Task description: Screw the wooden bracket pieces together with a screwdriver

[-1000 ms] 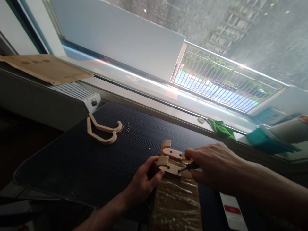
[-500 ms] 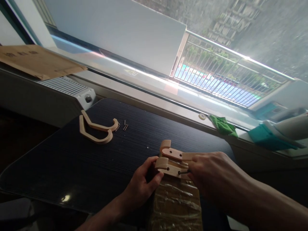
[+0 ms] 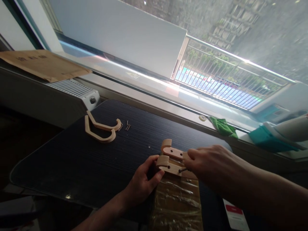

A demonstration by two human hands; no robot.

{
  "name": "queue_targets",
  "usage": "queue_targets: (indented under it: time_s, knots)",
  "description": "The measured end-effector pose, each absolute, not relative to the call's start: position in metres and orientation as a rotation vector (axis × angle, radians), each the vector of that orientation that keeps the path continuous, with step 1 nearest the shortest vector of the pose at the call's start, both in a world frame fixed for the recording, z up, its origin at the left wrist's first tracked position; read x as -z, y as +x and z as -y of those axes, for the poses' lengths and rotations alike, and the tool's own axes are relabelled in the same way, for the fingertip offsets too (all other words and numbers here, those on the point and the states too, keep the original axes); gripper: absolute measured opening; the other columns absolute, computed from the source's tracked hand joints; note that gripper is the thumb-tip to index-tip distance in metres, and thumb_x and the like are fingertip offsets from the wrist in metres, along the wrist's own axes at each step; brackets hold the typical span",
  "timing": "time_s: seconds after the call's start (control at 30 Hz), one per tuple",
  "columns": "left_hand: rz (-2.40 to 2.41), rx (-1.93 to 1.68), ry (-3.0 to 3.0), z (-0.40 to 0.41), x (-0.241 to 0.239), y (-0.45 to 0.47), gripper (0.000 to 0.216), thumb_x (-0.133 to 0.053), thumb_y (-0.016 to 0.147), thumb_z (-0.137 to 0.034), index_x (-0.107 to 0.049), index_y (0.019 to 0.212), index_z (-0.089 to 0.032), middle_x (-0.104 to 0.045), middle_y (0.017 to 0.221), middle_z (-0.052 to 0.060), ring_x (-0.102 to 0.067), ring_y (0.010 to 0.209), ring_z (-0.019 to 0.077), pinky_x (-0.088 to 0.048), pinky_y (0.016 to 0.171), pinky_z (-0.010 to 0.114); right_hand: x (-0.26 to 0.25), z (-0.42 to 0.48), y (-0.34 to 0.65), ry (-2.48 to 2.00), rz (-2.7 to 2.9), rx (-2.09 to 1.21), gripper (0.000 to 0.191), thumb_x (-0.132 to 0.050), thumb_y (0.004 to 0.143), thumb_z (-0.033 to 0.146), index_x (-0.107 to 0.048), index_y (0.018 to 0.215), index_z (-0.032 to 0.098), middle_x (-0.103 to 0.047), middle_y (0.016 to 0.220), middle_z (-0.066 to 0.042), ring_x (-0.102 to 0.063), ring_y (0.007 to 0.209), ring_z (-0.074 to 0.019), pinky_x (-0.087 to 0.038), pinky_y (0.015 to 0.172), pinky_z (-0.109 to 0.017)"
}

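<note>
My left hand gripped the near wooden hook on the wrapped board, its long axis running right toward my right hand, which was clenched on a screwdriver at the hook's face.

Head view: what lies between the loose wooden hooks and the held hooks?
Head view shows small screws beside the loose hooks, then bare black tabletop up to the held hooks.

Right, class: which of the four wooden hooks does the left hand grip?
The nearer hook on the wrapped board: left hand pinches its curled end, right hand puts a screwdriver to it. Its neighbour sits behind; two loose hooks lie far left.
</note>
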State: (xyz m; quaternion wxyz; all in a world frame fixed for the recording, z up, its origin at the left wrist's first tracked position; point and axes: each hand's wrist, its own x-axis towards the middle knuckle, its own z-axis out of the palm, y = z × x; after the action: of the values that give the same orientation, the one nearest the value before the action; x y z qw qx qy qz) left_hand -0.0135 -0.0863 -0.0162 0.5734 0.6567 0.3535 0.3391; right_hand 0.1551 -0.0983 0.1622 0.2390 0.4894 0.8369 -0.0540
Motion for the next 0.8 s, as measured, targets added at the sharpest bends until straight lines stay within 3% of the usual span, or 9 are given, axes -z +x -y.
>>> queue_targets:
  time_s: [0.2,0.33,0.47,0.57,0.67,0.8]
  knots:
    - [-0.813,-0.795,1.52,0.085,0.014,-0.012,0.026,-0.051,0.084,-0.022,-0.047,0.11,-0.024,-0.06,0.094,-0.003,-0.056,0.088,0.0139,-0.044,0.079,0.02,-0.149,0.099,0.155,1.433,-2.267,0.277,0.015,-0.054,0.074,0.01,-0.063,0.081,0.019,-0.065,0.074,-0.002,-0.057,0.056,-0.012,-0.024,0.044,-0.025]
    - [-0.831,-0.791,1.515,0.086,0.013,-0.012,0.026,-0.052,0.083,-0.023,-0.048,0.109,-0.023,-0.061,0.094,-0.002,-0.057,0.088,0.0151,-0.045,0.078,0.02,-0.147,0.098,0.168,1.812,-2.033,0.405,0.015,-0.051,0.078,0.025,-0.065,0.073,0.021,-0.063,0.063,0.0,-0.052,0.051,-0.0105,-0.024,0.044,-0.024]
    - [-0.823,-0.789,1.496,0.087,0.012,-0.013,0.026,-0.052,0.083,-0.025,-0.049,0.109,-0.022,-0.063,0.093,-0.001,-0.058,0.087,0.0157,-0.046,0.078,0.021,-0.148,0.108,0.19,1.958,-1.949,0.568,0.032,-0.045,0.082,0.038,-0.063,0.062,0.022,-0.059,0.055,0.002,-0.047,0.047,-0.0098,-0.026,0.043,-0.023]
    - [-0.82,-0.787,1.495,0.087,0.011,-0.013,0.026,-0.051,0.083,-0.026,-0.05,0.109,-0.022,-0.063,0.093,0.0,-0.058,0.087,0.0159,-0.047,0.078,0.021,-0.143,0.132,0.207,2.152,-2.003,0.697,0.033,-0.041,0.085,0.043,-0.065,0.072,0.023,-0.062,0.061,0.002,-0.054,0.054,-0.0118,-0.036,0.048,-0.022]
    - [-0.828,-0.78,1.503,0.086,0.009,-0.015,0.029,-0.052,0.082,-0.027,-0.049,0.11,-0.021,-0.064,0.093,0.001,-0.059,0.086,0.0171,-0.049,0.076,0.022,-0.119,0.162,0.224,2.589,-2.035,0.762,0.028,-0.046,0.083,0.042,-0.059,0.1,0.023,-0.068,0.089,-0.001,-0.062,0.078,-0.0149,-0.047,0.062,-0.02]
    - [-0.788,-0.764,1.545,0.085,0.006,-0.015,0.046,-0.061,0.074,-0.026,-0.046,0.117,-0.024,-0.064,0.101,0.002,-0.059,0.095,0.0213,-0.049,0.081,0.026,-0.068,0.189,0.231,3.094,-1.906,0.554,0.03,-0.058,0.073,0.042,-0.062,0.095,0.021,-0.07,0.086,-0.004,-0.066,0.08,-0.0192,-0.053,0.062,-0.022]
